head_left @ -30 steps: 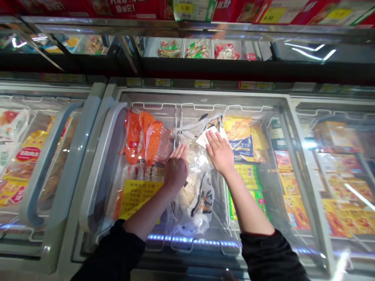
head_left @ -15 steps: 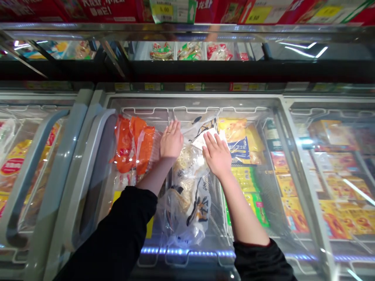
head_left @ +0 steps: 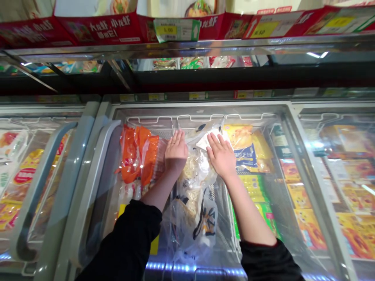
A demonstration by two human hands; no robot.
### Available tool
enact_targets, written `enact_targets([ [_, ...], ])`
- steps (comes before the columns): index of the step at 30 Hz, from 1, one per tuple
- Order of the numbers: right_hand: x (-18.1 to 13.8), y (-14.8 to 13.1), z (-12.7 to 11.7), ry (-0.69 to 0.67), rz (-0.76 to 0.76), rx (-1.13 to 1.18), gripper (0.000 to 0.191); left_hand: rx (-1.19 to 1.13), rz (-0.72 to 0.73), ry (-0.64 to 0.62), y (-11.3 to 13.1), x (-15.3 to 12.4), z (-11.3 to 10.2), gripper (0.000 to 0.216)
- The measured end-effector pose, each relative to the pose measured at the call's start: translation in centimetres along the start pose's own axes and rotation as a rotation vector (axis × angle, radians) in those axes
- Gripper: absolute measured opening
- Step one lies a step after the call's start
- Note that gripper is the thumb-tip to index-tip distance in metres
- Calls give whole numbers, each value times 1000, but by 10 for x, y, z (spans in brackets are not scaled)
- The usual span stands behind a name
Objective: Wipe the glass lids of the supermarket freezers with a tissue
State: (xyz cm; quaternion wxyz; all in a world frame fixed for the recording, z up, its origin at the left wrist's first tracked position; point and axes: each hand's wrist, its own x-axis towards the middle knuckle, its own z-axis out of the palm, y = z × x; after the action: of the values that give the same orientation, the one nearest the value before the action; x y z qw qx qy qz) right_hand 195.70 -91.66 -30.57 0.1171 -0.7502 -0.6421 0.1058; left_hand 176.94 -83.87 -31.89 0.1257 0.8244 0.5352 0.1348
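My left hand [head_left: 176,152] lies on the clear freezer lid [head_left: 114,111], its fingers stretched out and a ring on one of them. To its right, my right hand [head_left: 221,156] rests flat with spread fingers on a folded white cloth or paper [head_left: 205,143], which is pressed against the lid. Part of that white piece is hidden under the palm. Below the lid, between my hands, are clear bags of pale food [head_left: 191,191] with black print. Orange packs [head_left: 139,154] lie to the left, and a yellow and blue bag [head_left: 243,146] to the right.
A grey handle [head_left: 98,187] runs along the lid's left side, with another grey handle [head_left: 43,191] on the neighbouring freezer. More yellow packs [head_left: 309,226] lie at the right. Red boxes [head_left: 102,29] with price tags [head_left: 177,30] line the shelf above.
The view has tilted up, so the red boxes show more and the freezer sits lower in the picture. Both hands stay on nearly the same places, the white piece still under my right hand.
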Motion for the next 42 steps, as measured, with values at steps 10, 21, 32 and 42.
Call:
enact_targets([
  [10,-16,-17,-2,-79,-158,21,57,15,20,71,1,-3,1,58],
  [21,64,-35,6,-78,-76,-8,58,4,29,64,3,-4,-1,54],
  [32,84,-13,2,-74,-39,-27,60,43,50,40,4,-2,-6,53],
  [42,63,-6,-1,-140,-208,10,59,61,9,-6,6,-2,-4,60],
])
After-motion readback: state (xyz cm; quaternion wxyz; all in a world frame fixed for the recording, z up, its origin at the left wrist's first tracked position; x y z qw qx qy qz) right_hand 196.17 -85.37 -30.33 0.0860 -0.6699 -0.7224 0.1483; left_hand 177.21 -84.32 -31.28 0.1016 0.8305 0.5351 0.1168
